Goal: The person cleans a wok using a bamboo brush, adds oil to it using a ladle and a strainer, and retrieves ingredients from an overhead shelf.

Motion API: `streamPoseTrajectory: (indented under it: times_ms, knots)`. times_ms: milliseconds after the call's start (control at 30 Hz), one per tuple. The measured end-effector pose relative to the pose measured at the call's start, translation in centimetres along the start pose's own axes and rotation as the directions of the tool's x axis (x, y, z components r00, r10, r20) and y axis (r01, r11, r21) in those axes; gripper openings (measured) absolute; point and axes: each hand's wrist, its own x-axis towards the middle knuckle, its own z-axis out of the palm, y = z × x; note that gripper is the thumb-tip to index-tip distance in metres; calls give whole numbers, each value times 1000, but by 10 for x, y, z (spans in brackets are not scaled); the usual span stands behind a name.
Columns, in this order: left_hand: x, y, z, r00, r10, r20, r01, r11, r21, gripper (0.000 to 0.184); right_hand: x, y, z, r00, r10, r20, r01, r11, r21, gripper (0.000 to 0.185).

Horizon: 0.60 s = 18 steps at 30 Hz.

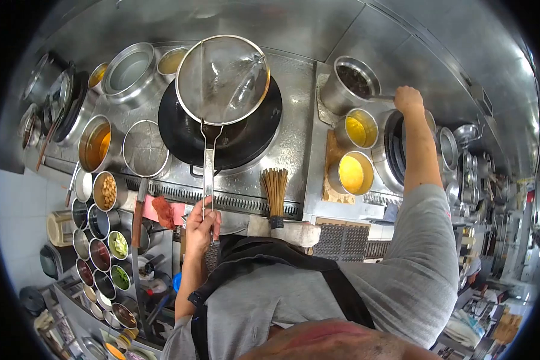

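Observation:
My left hand (203,225) is closed around the handle of a large round fine-mesh strainer (222,78). The strainer is over a black wok (171,132) and hides much of its inside. My right hand (408,99) stretches to the far right, fingers wrapped around a metal handle, apparently a ladle (383,97). That handle crosses the rim of a tall steel pot (341,99) with dark contents, and its far end is hidden. Close to the pot stand two smaller steel pots, one with yellow liquid (357,129) and one with brighter yellow contents (351,174).
A bamboo wok brush (274,192) stands at the stove's front edge near a folded cloth (294,233). A second strainer (145,150) and a pot of amber liquid (96,147) are left of the wok. Several ingredient tins (101,255) fill the lower left. Stacked black pans (395,144) sit at right.

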Motion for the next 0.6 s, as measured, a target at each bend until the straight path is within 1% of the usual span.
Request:
streamPoseTrajectory:
  times_ms: [67, 133, 200, 267, 400, 467, 500, 533, 600]
  knots:
    - [0, 2, 1, 1000, -13, 11, 13, 1000, 18, 38, -8, -6, -6, 999, 29, 16, -29, 999, 36, 24]
    - [3, 0, 2, 1000, -27, 1, 27, 999, 27, 38, -12, -10, -9, 1000, 6, -27, -6, 1000, 3, 24]
    - [5, 2, 5, 999, -47, -17, 47, 998, 46, 39, -18, -8, -15, 999, 29, -46, -29, 1000, 10, 25]
    - [7, 3, 4, 991, -116, -64, 119, 992, 35, 40, -26, -1, -26, 991, 117, -72, -113, 992, 61, 23]
    - [6, 4, 0, 981, -175, -83, 177, 984, 9, 39, -54, 15, -56, 986, 138, -96, -135, 990, 37, 23]
    - [3, 6, -2, 981, -177, -75, 179, 984, 14, 38, -69, 23, -67, 972, 208, -111, -204, 978, 45, 24]
    - [2, 6, -3, 978, -195, -71, 195, 981, 1, 38, -74, 29, -68, 972, 220, -83, -218, 975, 34, 27]
    - [1, 6, -4, 975, -211, -66, 210, 978, -13, 37, -83, 30, -75, 971, 218, -95, -217, 976, 27, 27]
    - [0, 5, -8, 975, -216, -58, 214, 976, -30, 37, -100, 31, -89, 957, 287, -34, -285, 957, 42, 29]
